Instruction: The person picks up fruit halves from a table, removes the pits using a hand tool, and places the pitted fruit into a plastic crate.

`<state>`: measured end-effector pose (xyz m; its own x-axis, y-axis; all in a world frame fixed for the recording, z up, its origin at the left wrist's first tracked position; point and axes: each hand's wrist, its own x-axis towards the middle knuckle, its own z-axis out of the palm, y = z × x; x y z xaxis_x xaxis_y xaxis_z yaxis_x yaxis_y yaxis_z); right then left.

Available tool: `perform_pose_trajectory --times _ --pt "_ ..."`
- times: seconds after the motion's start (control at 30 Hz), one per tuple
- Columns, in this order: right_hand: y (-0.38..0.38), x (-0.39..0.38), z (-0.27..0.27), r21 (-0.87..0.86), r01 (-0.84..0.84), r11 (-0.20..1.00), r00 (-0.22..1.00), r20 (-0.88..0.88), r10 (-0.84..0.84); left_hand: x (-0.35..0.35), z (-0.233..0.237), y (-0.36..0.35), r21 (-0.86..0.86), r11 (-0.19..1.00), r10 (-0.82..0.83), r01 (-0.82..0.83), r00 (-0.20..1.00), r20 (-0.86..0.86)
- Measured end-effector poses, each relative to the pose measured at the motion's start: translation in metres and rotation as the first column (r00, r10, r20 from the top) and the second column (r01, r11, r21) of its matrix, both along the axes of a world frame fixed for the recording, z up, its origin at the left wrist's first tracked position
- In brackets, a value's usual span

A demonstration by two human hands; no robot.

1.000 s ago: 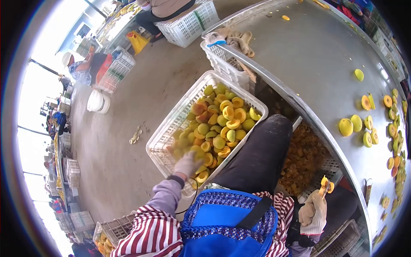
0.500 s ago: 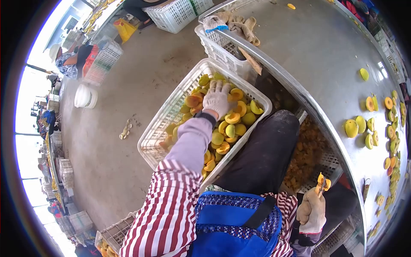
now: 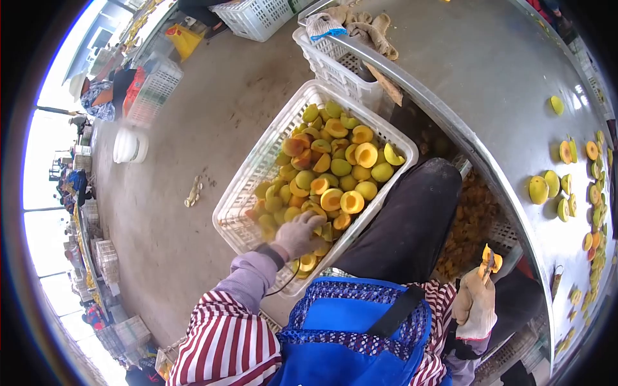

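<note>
My left hand (image 3: pixel 299 237), in a pale knit glove, lies on the fruit at the near end of a white plastic crate (image 3: pixel 250 168). Its fingers are apart and loosely bent, somewhat blurred, touching the halves below. Many fruit halves (image 3: pixel 331 199) fill the crate, green-yellow outside with orange flesh, like apricots or peaches. Beside the table edge, my gloved right hand (image 3: pixel 474 302) is closed round a slim tool whose handle is mostly hidden. At the tool's tip is an orange piece of fruit (image 3: pixel 491 260).
A metal table (image 3: pixel 463 71) curves along the right, carrying scattered fruit halves (image 3: pixel 539 190) and spare gloves (image 3: pixel 370 32). Under it, another crate holds brownish-orange pieces (image 3: pixel 473 222). My knee (image 3: pixel 412 206) borders the white crate. A white bucket (image 3: pixel 130 145) and a seated person (image 3: pixel 100 96) are left.
My left hand has drawn back across the fruit from the crate's far end to its near end, uncovering the halves there. My right hand keeps its hold, nearly still.
</note>
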<state>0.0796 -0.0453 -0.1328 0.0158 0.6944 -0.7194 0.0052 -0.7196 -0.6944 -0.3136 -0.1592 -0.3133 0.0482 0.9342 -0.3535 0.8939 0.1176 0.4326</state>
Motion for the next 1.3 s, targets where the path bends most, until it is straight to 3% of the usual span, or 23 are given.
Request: perform_pose_trajectory --times 0.03,0.07,0.13,0.17,0.2,0.27,0.33,0.37,0.4,0.5,0.6,0.67,0.73,0.77,0.8,0.87,0.97,1.0,1.07,1.13,1.17,1.2,1.3 --pt "-0.002 0.002 0.000 -0.002 0.001 1.000 1.000 0.002 -0.001 -0.001 0.000 -0.009 -0.188 0.967 0.186 -0.171 0.980 0.065" --pt "-0.001 0.004 -0.001 -0.011 0.020 1.000 1.000 -0.003 -0.020 0.004 -0.003 -0.017 -0.182 0.969 0.182 -0.168 0.981 0.066" --pt "-0.003 0.004 -0.002 -0.022 0.049 0.999 0.999 -0.008 -0.049 0.016 -0.015 -0.038 -0.103 0.990 0.087 -0.101 0.987 -0.133" --pt "-0.003 0.003 -0.001 -0.019 0.060 0.998 0.998 -0.007 -0.060 0.027 -0.026 -0.039 -0.279 0.960 -0.030 -0.012 0.989 -0.146" --pt "-0.001 -0.002 0.001 -0.017 0.071 0.997 0.997 -0.005 -0.071 0.037 -0.028 -0.049 0.016 0.994 -0.106 0.112 0.971 -0.216" --pt "0.001 -0.012 0.010 -0.017 0.035 0.999 0.999 0.036 -0.035 0.031 -0.047 -0.046 -0.063 0.994 -0.098 0.092 0.989 -0.107" --pt "-0.001 -0.016 0.012 -0.024 -0.012 1.000 0.998 0.068 0.014 -0.001 -0.034 -0.014 -0.260 0.959 -0.027 0.111 0.951 0.307" --pt "0.000 -0.014 0.008 -0.050 -0.043 0.998 0.997 0.055 0.045 -0.011 0.004 0.016 -0.585 0.809 0.266 -0.046 0.918 0.295" --pt "0.001 -0.014 0.006 -0.068 -0.067 0.995 0.997 0.042 0.070 -0.017 0.017 0.027 -0.323 0.943 0.181 -0.082 0.940 0.291" --pt "0.004 -0.020 0.009 -0.083 -0.102 0.991 0.993 0.047 0.106 0.002 0.059 0.088 0.095 0.988 0.092 -0.124 0.953 0.287" --pt "0.003 -0.030 0.013 -0.095 -0.176 0.980 0.980 0.077 0.183 0.058 0.112 0.131 0.466 0.883 -0.255 -0.061 0.770 0.585" --pt "0.001 -0.032 0.012 -0.074 -0.210 0.975 0.974 0.076 0.215 0.100 0.156 0.146 0.516 0.856 -0.451 0.043 0.552 0.702" --pt "-0.006 -0.034 0.005 0.162 -0.237 0.958 0.964 0.157 0.212 0.140 0.185 0.150 0.649 0.760 -0.604 0.042 0.417 0.679" --pt "-0.005 -0.036 0.022 0.080 -0.251 0.965 0.954 0.188 0.233 0.156 0.189 0.153 0.748 0.663 -0.674 0.043 0.469 0.571" --pt "-0.010 -0.030 0.013 0.320 -0.322 0.891 0.937 0.245 0.251 0.172 0.193 0.155 0.832 0.553 -0.728 0.049 0.513 0.454" --pt "-0.018 -0.013 0.004 0.309 -0.272 0.911 0.943 0.273 0.189 0.191 0.196 0.158 0.873 0.487 -0.746 0.031 0.534 0.398" --pt "-0.027 -0.004 0.001 0.390 -0.191 0.901 0.946 0.317 0.063 0.218 0.205 0.158 0.869 0.436 -0.696 0.236 0.700 0.159" --pt "-0.028 0.003 0.004 0.433 -0.460 0.775 0.775 0.621 0.113 0.225 0.212 0.158 0.880 0.411 -0.716 0.237 0.682 0.151" --pt "-0.031 0.015 -0.006 0.249 -0.546 0.800 0.595 0.788 0.161 0.238 0.226 0.157 0.478 0.646 -0.667 0.596 0.744 -0.027" --pt "-0.032 0.019 0.010 0.333 -0.460 0.823 0.718 0.684 0.124 0.248 0.210 0.167 0.526 0.639 -0.714 0.561 0.687 0.134" --pt "-0.032 0.024 0.012 0.338 -0.460 0.821 0.692 0.716 0.092 0.252 0.208 0.173 0.379 0.776 -0.627 0.505 0.689 0.365" --pt "-0.030 0.030 0.012 0.329 -0.436 0.838 0.702 0.706 0.088 0.257 0.216 0.179 0.322 0.816 -0.576 0.480 0.717 0.393" --pt "-0.021 0.063 0.019 0.319 -0.343 0.884 0.806 0.583 0.102 0.277 0.200 0.202 0.594 0.767 -0.529 0.243 0.763 0.371"
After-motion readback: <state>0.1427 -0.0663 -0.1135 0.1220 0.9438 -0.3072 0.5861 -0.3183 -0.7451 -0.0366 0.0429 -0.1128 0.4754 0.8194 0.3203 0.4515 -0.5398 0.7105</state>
